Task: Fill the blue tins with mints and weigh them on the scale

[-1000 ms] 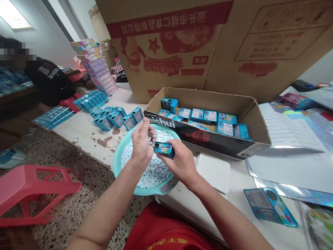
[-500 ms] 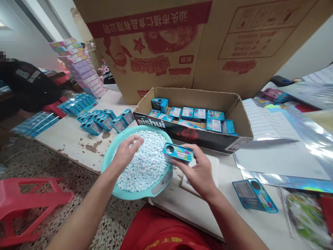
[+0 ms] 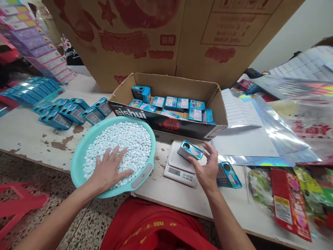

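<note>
My left hand (image 3: 111,171) lies with fingers spread on the small white and pale-blue pellets (image 3: 127,146) that fill a turquoise basin (image 3: 76,170). A small blue tin (image 3: 191,150) with a round dark opening in its top rests on a white digital scale (image 3: 179,170). Around the tin's right end, my right hand (image 3: 208,165) is open, its thumb and fingers apart; the thumb tip is very close to the tin, and I cannot tell if it touches. Behind that hand stands a second blue tin (image 3: 229,175), partly hidden by it.
Behind the basin, an open cardboard box (image 3: 166,121) holds several blue tins. More blue tins (image 3: 74,111) stand in rows at the left. A large carton (image 3: 156,41) rises at the back. Silver sheets (image 3: 270,128) and candy packets (image 3: 283,201) lie at right; a red stool (image 3: 23,201) is below left.
My right hand has set the tin down on the scale and loosened its fingers. My left hand has lowered onto the pellets and spread out. The view has swung right.
</note>
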Demonstrator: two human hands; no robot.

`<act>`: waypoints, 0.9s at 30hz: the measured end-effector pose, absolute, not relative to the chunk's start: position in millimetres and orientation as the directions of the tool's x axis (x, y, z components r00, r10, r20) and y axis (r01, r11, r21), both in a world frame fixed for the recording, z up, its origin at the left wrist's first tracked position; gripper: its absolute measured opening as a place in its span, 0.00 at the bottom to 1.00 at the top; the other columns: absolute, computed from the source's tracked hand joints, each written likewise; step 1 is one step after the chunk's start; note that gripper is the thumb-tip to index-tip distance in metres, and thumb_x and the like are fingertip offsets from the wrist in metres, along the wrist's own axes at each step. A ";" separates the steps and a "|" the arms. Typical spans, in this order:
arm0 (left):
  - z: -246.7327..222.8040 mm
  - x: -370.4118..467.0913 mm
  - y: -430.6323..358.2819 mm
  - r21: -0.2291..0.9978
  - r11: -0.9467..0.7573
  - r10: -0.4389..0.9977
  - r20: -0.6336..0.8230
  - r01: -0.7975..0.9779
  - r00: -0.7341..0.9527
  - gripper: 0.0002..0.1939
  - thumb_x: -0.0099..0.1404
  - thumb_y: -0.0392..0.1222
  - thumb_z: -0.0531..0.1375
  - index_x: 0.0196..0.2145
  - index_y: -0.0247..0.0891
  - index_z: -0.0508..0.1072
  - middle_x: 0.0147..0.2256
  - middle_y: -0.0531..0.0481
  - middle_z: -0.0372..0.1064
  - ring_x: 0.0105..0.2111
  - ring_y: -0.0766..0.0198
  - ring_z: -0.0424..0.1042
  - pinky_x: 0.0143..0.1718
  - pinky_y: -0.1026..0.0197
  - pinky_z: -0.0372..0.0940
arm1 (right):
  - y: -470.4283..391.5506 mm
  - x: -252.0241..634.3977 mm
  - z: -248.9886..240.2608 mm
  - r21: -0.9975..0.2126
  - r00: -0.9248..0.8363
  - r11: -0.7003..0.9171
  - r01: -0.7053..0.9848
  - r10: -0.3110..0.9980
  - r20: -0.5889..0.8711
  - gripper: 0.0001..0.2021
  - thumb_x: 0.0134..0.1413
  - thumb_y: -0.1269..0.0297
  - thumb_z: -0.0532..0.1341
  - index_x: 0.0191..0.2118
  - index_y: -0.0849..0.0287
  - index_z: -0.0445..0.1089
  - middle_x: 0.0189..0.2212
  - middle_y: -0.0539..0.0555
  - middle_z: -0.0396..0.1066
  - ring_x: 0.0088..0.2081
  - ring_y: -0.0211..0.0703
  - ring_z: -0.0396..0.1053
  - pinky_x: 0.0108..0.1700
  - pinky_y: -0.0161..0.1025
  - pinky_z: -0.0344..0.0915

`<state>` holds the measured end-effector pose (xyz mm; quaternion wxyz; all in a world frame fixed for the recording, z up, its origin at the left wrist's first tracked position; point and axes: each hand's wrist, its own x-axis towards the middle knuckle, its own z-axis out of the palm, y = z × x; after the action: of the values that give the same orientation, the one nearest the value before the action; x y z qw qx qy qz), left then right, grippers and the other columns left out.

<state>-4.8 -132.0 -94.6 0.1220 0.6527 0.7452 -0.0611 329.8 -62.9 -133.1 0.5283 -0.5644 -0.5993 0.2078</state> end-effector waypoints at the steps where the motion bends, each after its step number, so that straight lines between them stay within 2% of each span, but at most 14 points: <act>1: -95.6 -2.2 -130.9 0.056 0.143 0.959 -0.255 0.988 -0.124 0.40 0.61 0.61 0.53 0.66 0.43 0.55 0.68 0.38 0.42 0.66 0.32 0.40 0.57 0.27 0.43 | -68.8 333.8 -130.9 -0.818 0.200 0.310 0.485 0.871 0.449 0.33 0.48 0.53 0.67 0.57 0.57 0.58 0.54 0.61 0.61 0.55 0.52 0.63 0.52 0.53 0.66; 4: -97.6 1.0 -129.4 0.026 0.144 0.962 -0.236 0.989 -0.134 0.39 0.61 0.60 0.54 0.66 0.41 0.55 0.67 0.36 0.44 0.65 0.31 0.43 0.57 0.29 0.45 | -89.3 352.1 -122.2 -0.675 0.204 0.370 0.639 0.764 0.612 0.26 0.52 0.57 0.66 0.55 0.57 0.60 0.51 0.61 0.63 0.54 0.54 0.64 0.50 0.54 0.68; 7: -95.5 3.2 -126.7 0.006 0.112 0.972 -0.209 0.994 -0.109 0.38 0.61 0.59 0.53 0.65 0.38 0.56 0.65 0.33 0.50 0.62 0.32 0.49 0.55 0.33 0.51 | -106.3 374.9 -117.0 -0.470 0.170 0.338 0.815 0.636 0.753 0.24 0.50 0.62 0.68 0.52 0.59 0.64 0.49 0.63 0.65 0.53 0.58 0.64 0.53 0.59 0.63; 10: -91.5 6.2 -121.4 -0.015 0.118 0.973 -0.198 0.993 -0.118 0.36 0.61 0.58 0.54 0.62 0.37 0.59 0.60 0.31 0.56 0.57 0.33 0.56 0.52 0.36 0.55 | -115.3 394.3 -121.9 -0.402 0.186 0.232 0.886 0.616 0.765 0.25 0.48 0.59 0.69 0.51 0.61 0.66 0.50 0.65 0.65 0.56 0.62 0.62 0.57 0.63 0.57; 12: -90.0 7.3 -117.4 -0.007 0.134 0.971 -0.200 0.991 -0.133 0.35 0.60 0.56 0.54 0.60 0.36 0.61 0.56 0.31 0.60 0.54 0.34 0.59 0.51 0.39 0.57 | -117.9 402.7 -130.0 -0.444 0.237 0.140 0.885 0.685 0.689 0.27 0.47 0.53 0.69 0.51 0.63 0.66 0.50 0.66 0.66 0.56 0.64 0.61 0.57 0.64 0.54; 14: -89.6 7.3 -113.7 0.024 0.140 0.971 -0.200 0.990 -0.133 0.33 0.59 0.53 0.55 0.58 0.35 0.63 0.51 0.32 0.63 0.52 0.38 0.61 0.50 0.43 0.59 | -119.3 407.4 -138.4 -0.552 0.340 0.030 0.833 0.760 0.555 0.30 0.46 0.48 0.67 0.50 0.64 0.67 0.46 0.65 0.68 0.51 0.62 0.65 0.54 0.62 0.57; 17: -89.6 6.0 -109.5 0.074 0.144 0.971 -0.201 0.987 -0.127 0.29 0.57 0.48 0.55 0.54 0.33 0.65 0.45 0.33 0.65 0.48 0.41 0.65 0.47 0.48 0.61 | -121.4 410.4 -144.7 -0.729 0.525 -0.151 0.667 0.790 0.317 0.31 0.41 0.43 0.67 0.46 0.63 0.70 0.38 0.60 0.72 0.37 0.53 0.69 0.44 0.53 0.65; 19: -88.9 4.7 -107.4 0.100 0.151 0.968 -0.218 0.983 -0.127 0.27 0.57 0.47 0.55 0.52 0.32 0.66 0.44 0.33 0.65 0.44 0.42 0.67 0.43 0.50 0.62 | -124.7 411.5 -142.6 -0.795 0.594 -0.205 0.571 0.771 0.229 0.31 0.37 0.43 0.68 0.43 0.63 0.71 0.34 0.57 0.72 0.33 0.49 0.69 0.39 0.48 0.66; 23: -86.4 1.3 -103.3 0.156 0.193 0.952 -0.269 0.969 -0.147 0.23 0.56 0.46 0.53 0.49 0.36 0.67 0.45 0.36 0.67 0.39 0.45 0.70 0.36 0.53 0.62 | -141.9 410.2 -128.1 -0.827 0.607 -0.187 0.530 0.764 0.216 0.32 0.32 0.44 0.70 0.41 0.64 0.71 0.33 0.57 0.72 0.32 0.48 0.69 0.36 0.44 0.67; 25: -85.1 -0.6 -101.2 0.184 0.207 0.950 -0.272 0.961 -0.153 0.22 0.56 0.45 0.53 0.48 0.37 0.68 0.45 0.39 0.69 0.41 0.46 0.70 0.36 0.54 0.62 | -155.3 404.3 -120.6 -0.821 0.541 -0.145 0.553 0.811 0.221 0.29 0.35 0.46 0.70 0.40 0.63 0.72 0.32 0.56 0.72 0.31 0.47 0.69 0.35 0.41 0.67; 27: -83.6 -2.5 -99.5 0.233 0.234 0.953 -0.248 0.944 -0.175 0.21 0.54 0.43 0.54 0.46 0.39 0.70 0.44 0.41 0.71 0.42 0.46 0.70 0.37 0.55 0.61 | -168.2 393.1 -115.9 -0.825 0.404 -0.048 0.564 0.887 0.225 0.23 0.40 0.49 0.69 0.39 0.61 0.72 0.31 0.54 0.72 0.30 0.44 0.69 0.32 0.39 0.68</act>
<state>-2.5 -99.5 -83.6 0.1724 0.6189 0.7662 0.0128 393.1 -168.2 -115.9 0.4575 -0.7019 -0.5166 0.1766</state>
